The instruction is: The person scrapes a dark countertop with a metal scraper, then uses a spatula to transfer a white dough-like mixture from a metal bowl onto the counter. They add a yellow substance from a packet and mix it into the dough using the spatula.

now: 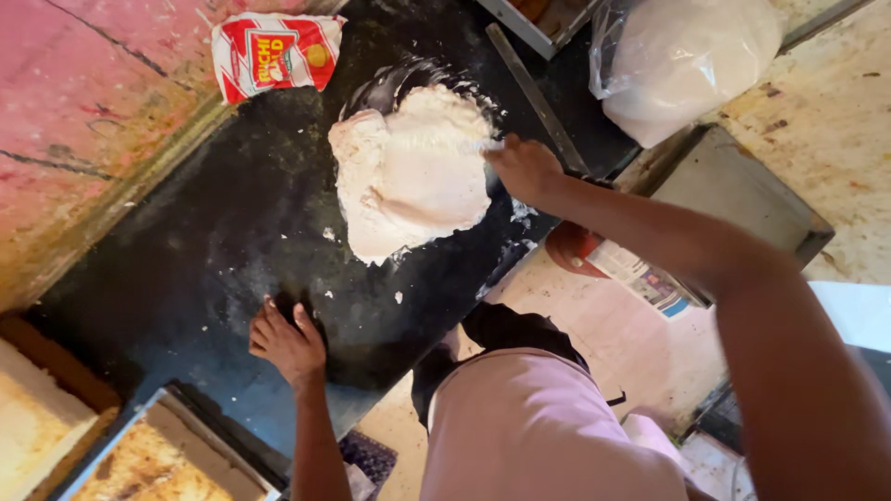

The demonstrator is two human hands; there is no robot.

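The pale dough mass [413, 172] lies mid-way along the dark tabletop [213, 250], its long axis running away from the person, and the right hand [524, 170] touches its right edge with grip curled, while the left hand [286, 339] rests open-fingered on the tabletop, well apart.

Off-white dough [413, 172] lies on a black bench [213, 250] flecked with pale flour — a red-and-white packet [274, 51] with a yellow spot above it, a clear bag [691, 56] of white flour, a pink wall [83, 102], grey metal trays [733, 190].
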